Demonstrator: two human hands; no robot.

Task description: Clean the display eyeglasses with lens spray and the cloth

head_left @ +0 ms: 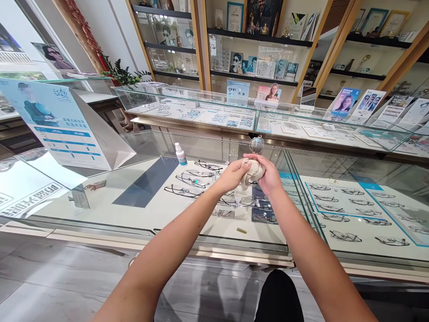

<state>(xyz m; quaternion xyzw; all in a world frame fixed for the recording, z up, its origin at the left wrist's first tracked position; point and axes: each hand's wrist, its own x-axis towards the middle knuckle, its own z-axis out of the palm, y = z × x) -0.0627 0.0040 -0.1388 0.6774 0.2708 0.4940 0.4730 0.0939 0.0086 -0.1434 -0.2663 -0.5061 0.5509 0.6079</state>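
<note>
Both hands are raised together over the glass counter. A crumpled beige cloth is bunched between them. My left hand pinches the cloth from the left, thumb on top. From the right, my right hand curls its fingers over the same cloth. A pair of eyeglasses sticks out past the fingertips, one round thin-rimmed lens showing; the rest is hidden by the cloth and fingers. Which fingers grip the frame cannot be made out. Beyond my left wrist stands a white spray bottle with a blue label.
Below lies a glass display counter with several eyeglasses in rows and a dark mat. A large folded sign stands at left. Another glass case runs along the back, before shelves. My knee is near the counter's front.
</note>
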